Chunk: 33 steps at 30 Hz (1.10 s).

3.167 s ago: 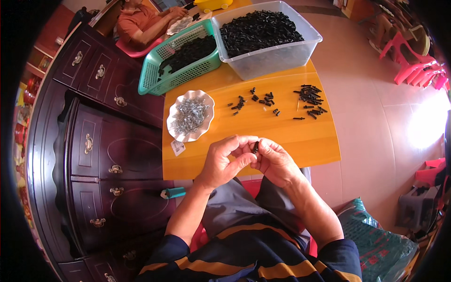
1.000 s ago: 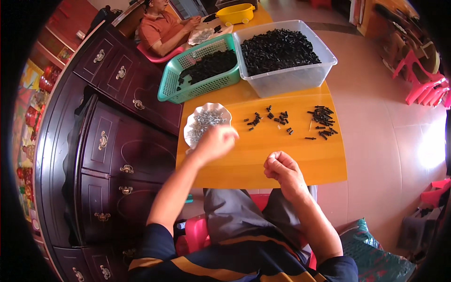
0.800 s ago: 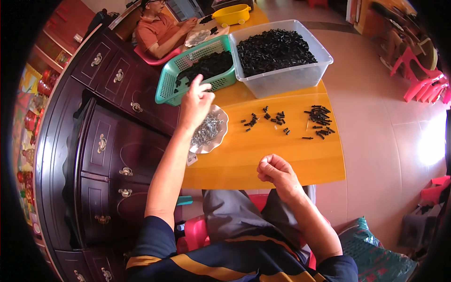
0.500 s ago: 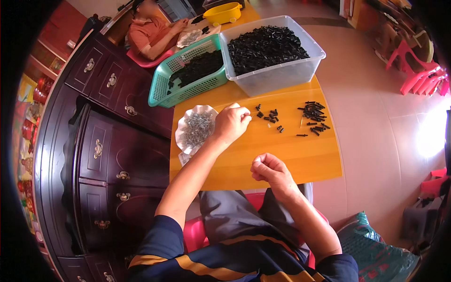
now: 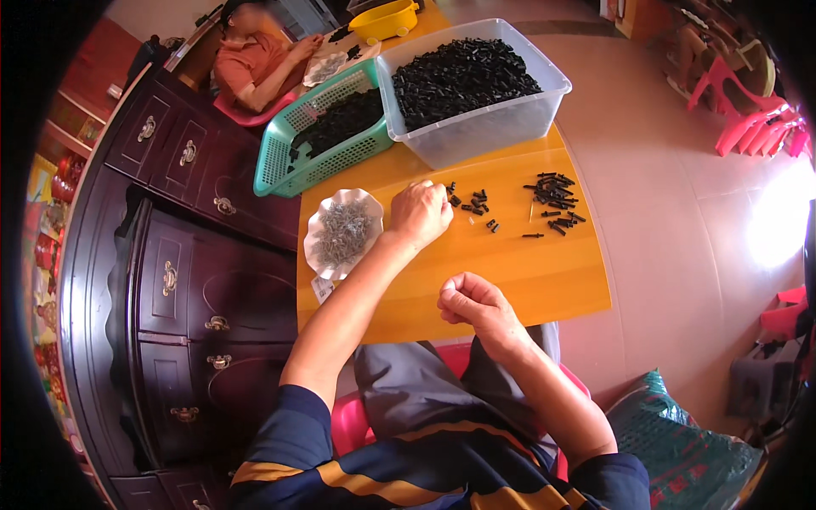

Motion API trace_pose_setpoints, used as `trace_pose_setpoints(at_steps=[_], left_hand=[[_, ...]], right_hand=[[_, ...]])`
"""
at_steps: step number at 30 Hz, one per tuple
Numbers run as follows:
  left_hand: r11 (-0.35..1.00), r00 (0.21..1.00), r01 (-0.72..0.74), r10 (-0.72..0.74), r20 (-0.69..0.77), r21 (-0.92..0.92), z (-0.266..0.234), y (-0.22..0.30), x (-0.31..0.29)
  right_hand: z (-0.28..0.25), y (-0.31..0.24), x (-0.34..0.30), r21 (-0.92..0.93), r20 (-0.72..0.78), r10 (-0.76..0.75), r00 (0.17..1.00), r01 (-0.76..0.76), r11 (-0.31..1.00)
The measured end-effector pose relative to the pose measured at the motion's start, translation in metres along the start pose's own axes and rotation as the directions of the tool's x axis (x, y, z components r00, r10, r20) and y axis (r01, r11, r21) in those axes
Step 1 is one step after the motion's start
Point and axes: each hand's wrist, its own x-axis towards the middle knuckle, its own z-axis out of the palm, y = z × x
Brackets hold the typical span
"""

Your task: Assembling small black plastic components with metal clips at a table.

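Note:
My left hand (image 5: 420,214) is closed above the yellow wooden table (image 5: 408,297), its fingertips beside a small cluster of short black plastic pieces (image 5: 478,202). Whatever those fingers hold is hidden. My right hand (image 5: 478,309) hovers at the table's near edge, thumb pressed to the curled fingers; anything in that pinch is too small to make out. Left of my left hand sits a white scalloped dish (image 5: 371,204) heaped with small clear or silvery pieces (image 5: 342,233). Farther right lies a loose pile of longer black pins (image 5: 554,194).
A green perforated basket (image 5: 276,161) and a clear plastic tub (image 5: 476,140), both holding black pieces, stand at the table's far side. Dark wooden drawers (image 5: 246,293) border the left. Beyond the basket, another person (image 5: 255,72) sits near a yellow tub (image 5: 382,24).
My left hand has moved slightly right relative to the dish, closer to the short black pieces. My right hand stays pinched near the front edge. The whole view has shifted a little.

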Motion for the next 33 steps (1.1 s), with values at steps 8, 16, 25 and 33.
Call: trace_pose_setpoints(at_steps=[8, 16, 25, 33], left_hand=[[0.727, 0.950, 0.182, -0.303, -0.071, -0.662, -0.039, 0.003, -0.093], [0.695, 0.920, 0.208, -0.379, -0.104, -0.688, -0.026, 0.013, -0.174], [0.684, 0.948, 0.157, -0.308, -0.086, -0.713, -0.019, 0.005, -0.177], [0.773, 0.921, 0.112, -0.317, -0.228, -0.624, -0.020, 0.013, -0.177]], right_hand=[[-0.001, 0.005, 0.004, -0.082, -0.011, -0.025, 1.000, 0.024, 0.996], [0.013, 0.007, 0.006, -0.141, 0.033, -0.215, 0.976, 0.217, 0.966], [0.160, -0.091, -0.080, 0.217, 0.613, -0.401, 0.680, 0.344, 0.914], [0.224, -0.095, -0.097, 0.294, 0.591, -0.529, 0.609, 0.448, 0.845]])
